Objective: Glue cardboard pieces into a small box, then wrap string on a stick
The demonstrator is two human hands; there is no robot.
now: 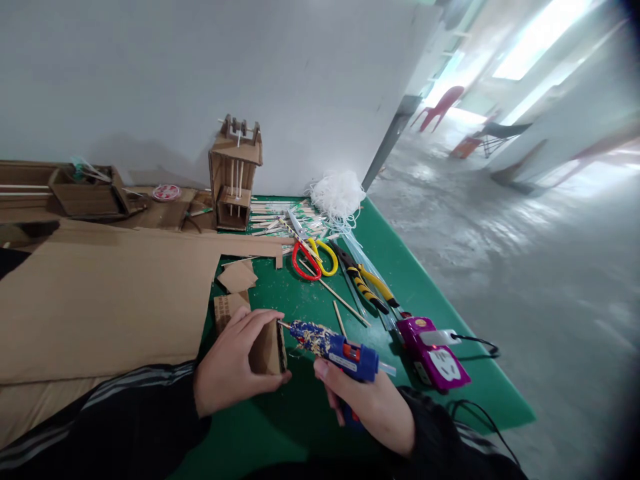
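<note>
My right hand (pixel 367 397) is wrapped round the grip of a blue glue gun (pixel 340 348), whose body is crusted with pale crumbs. A clear glue stick (pixel 387 369) pokes out of its rear. The nozzle points left, at the edge of a small folded cardboard piece (pixel 267 350); whether it touches cannot be made out. My left hand (pixel 240 360) grips that cardboard piece between thumb and fingers. Just behind the left hand lie a printed cardboard piece (pixel 229 305) and small cardboard squares (pixel 239 276).
Beyond the hands lie red-and-yellow-handled scissors (pixel 320 259), pliers (pixel 367 283), wooden sticks (pixel 273 217) and white string (pixel 339 197). A purple power strip (pixel 433 353) with a cable is at right. A large cardboard sheet (pixel 110 300) covers the left; a cardboard structure (pixel 235 177) stands by the wall.
</note>
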